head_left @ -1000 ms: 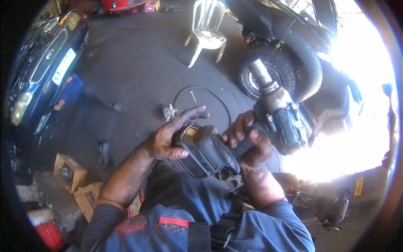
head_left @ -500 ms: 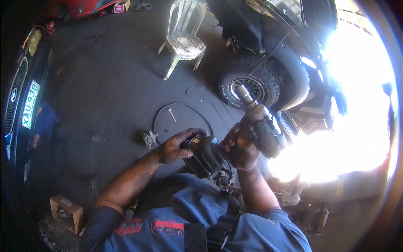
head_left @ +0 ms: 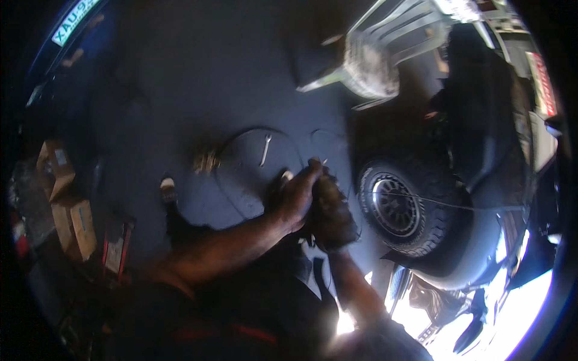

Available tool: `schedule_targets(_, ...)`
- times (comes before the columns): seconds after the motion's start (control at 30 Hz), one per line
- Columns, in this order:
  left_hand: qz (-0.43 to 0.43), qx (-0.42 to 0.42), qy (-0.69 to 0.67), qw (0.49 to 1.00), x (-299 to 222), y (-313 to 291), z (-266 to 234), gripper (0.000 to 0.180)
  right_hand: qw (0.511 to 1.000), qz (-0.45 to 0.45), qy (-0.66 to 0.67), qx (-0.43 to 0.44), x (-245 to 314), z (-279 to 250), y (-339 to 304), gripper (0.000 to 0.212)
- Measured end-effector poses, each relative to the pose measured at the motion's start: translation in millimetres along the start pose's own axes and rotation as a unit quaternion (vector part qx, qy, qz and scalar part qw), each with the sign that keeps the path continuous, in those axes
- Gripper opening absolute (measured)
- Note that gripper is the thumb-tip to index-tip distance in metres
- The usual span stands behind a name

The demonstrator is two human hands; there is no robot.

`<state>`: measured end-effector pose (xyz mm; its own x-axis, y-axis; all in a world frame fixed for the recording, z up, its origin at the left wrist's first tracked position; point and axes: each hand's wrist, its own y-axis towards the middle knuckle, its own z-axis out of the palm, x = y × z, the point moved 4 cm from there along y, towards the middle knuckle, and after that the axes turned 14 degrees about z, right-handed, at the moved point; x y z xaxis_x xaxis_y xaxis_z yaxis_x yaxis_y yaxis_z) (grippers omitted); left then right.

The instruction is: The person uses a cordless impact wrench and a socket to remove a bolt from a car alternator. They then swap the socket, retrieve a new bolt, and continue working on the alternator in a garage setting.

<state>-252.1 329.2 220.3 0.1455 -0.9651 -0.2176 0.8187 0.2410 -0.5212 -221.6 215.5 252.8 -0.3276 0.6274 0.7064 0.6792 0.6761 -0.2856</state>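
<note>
Both my hands are close together over the floor at the middle of the view, on a cordless impact wrench (head_left: 331,213). It shows as a dark, motion-blurred shape, and its socket end cannot be made out. My left hand (head_left: 299,195) is closed against its left side, with the fingers pointing away from me. Behind the tool my right hand (head_left: 341,256) is mostly hidden; only the part near the wrist shows, under the tool's body. Beyond my hands a combination spanner (head_left: 265,150) lies on the dark floor.
A metal part (head_left: 206,161) and a thin looped cable (head_left: 220,156) lie on the floor. At right is a vehicle's large wheel (head_left: 394,204); a plastic chair (head_left: 370,66) stands beyond. Cardboard boxes (head_left: 73,225) and a red-framed object (head_left: 117,249) are at left.
The view has turned, so the wheel and chair now sit farther right. My hands have drawn closer together, and the impact wrench no longer points out toward the wheel with its socket showing.
</note>
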Motion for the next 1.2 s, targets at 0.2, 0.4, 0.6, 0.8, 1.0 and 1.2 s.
schedule_targets(0.2,0.064,-0.157,0.056,0.984,98.1,141.4,-173.6,0.042,0.958,0.193,0.083,0.194,-220.9,95.6,84.2,0.069)
schedule_targets(0.4,0.331,-0.071,0.557,0.758,113.1,262.7,-324.3,0.036,0.921,0.226,0.040,0.316,-327.6,198.9,126.1,0.083)
schedule_targets(0.6,0.339,-0.182,0.422,0.821,74.2,342.2,-436.4,0.038,0.945,0.229,0.002,0.234,-358.6,305.8,237.6,0.067)
schedule_targets(0.8,0.335,-0.060,0.001,0.940,78.0,390.3,-518.4,0.040,0.946,0.220,-0.072,0.229,-363.1,343.5,274.6,0.063)
schedule_targets(1.0,0.218,-0.333,0.678,0.618,124.8,328.2,-648.3,0.045,0.949,0.201,-0.083,0.230,-365.5,346.1,269.2,0.066)
schedule_targets(1.2,0.242,-0.385,0.610,0.649,145.0,328.4,-687.2,0.052,0.940,0.308,-0.044,0.136,-380.1,300.9,227.6,0.098)
